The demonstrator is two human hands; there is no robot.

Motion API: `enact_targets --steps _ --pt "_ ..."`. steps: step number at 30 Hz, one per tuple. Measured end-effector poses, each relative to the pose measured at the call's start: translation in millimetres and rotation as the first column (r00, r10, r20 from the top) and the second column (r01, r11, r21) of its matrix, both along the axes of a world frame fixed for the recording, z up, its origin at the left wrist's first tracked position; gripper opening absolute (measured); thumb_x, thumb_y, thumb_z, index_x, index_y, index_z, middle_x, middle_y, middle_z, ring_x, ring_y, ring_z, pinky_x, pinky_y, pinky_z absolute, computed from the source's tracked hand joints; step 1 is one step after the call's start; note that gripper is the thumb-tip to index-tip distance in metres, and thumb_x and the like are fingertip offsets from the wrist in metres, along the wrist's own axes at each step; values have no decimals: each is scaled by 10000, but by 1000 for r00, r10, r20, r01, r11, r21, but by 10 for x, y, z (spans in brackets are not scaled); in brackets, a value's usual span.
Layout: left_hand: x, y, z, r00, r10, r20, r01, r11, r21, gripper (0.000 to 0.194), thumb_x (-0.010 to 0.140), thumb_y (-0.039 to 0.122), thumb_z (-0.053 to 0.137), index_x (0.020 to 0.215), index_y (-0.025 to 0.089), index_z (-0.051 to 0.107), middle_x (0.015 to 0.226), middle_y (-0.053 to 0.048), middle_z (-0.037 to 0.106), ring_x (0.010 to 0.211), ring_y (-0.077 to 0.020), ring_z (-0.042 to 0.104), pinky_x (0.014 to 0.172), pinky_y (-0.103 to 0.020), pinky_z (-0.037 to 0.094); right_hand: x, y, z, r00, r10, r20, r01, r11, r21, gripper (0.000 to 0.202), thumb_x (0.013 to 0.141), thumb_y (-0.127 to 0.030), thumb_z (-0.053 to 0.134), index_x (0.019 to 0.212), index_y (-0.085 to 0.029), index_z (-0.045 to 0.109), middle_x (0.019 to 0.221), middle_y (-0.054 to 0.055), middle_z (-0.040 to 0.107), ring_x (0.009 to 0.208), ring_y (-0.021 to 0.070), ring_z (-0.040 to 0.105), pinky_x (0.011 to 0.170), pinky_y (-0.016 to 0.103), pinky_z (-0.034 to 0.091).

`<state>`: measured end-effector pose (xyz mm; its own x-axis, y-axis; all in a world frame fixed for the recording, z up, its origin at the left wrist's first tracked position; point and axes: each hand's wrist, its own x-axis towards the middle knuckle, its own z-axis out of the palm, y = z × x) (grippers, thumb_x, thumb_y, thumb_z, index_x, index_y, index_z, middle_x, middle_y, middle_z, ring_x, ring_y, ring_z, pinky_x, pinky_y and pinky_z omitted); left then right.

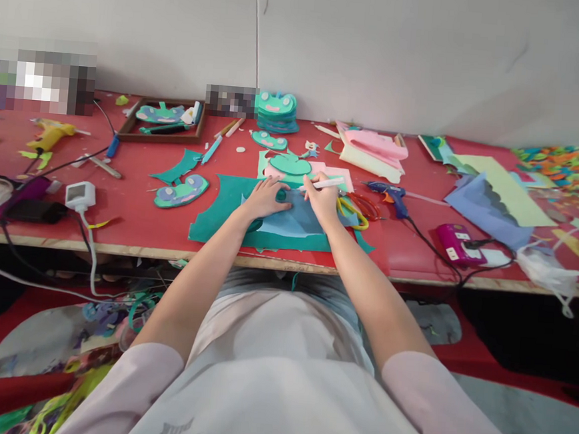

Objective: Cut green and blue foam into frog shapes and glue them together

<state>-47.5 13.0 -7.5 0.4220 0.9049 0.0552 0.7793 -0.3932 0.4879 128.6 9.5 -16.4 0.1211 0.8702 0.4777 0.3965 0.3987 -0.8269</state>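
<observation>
My right hand (323,199) is closed around a slim white pen (335,182), its tip low toward the sheets. To its left, my left hand (265,198) lies flat with fingers stretched and thumb apart. A small dark teal piece (282,194) shows between that thumb and the forefinger. Both hands rest over a blue felt-like sheet (289,222), which lies on a larger teal sheet (209,214). Just beyond them sits a light green cut shape (289,165) on pink paper (343,176). Scissors with yellow and red handles (360,212) lie beside my right hand.
A frog-like face piece (181,192) lies left, with a stack of similar faces (276,112) at the back. A brown tray (160,138), yellow glue gun (52,135), blue glue gun (394,197) and purple power socket (460,245) with cables occupy the red table (134,215).
</observation>
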Motion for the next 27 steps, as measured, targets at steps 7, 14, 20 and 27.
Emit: enact_targets --steps 7,14,20,27 --pt "1 -11 9 1000 1 18 -1 1000 -13 514 762 498 582 1221 274 526 1500 -44 348 1426 -280 210 1162 -471 156 16 10 8 997 -46 63 45 999 18 356 840 -442 525 603 -238 355 456 -63 435 497 128 520 585 259 419" --pt "8 -27 26 1000 3 15 -3 1000 -24 534 759 479 591 1234 245 523 1505 -62 336 1431 -284 190 1167 -459 143 21 28 17 985 -88 145 83 996 41 339 806 -314 550 574 -237 315 476 -67 381 506 128 445 608 274 381" --pt "6 -29 28 1000 6 7 -6 1000 -15 527 760 490 587 1230 260 522 1503 -57 341 1430 -277 200 1164 -465 149 12 15 19 990 -49 132 47 999 22 316 841 -376 505 598 -236 360 479 -57 437 516 133 473 617 274 390" --pt "8 -15 13 1000 4 0 -4 1000 -13 527 760 499 584 1230 269 521 1505 -50 340 1428 -279 207 1161 -467 157 25 26 18 985 -86 152 79 996 49 332 810 -370 513 576 -240 316 486 -47 420 523 136 463 584 269 372"
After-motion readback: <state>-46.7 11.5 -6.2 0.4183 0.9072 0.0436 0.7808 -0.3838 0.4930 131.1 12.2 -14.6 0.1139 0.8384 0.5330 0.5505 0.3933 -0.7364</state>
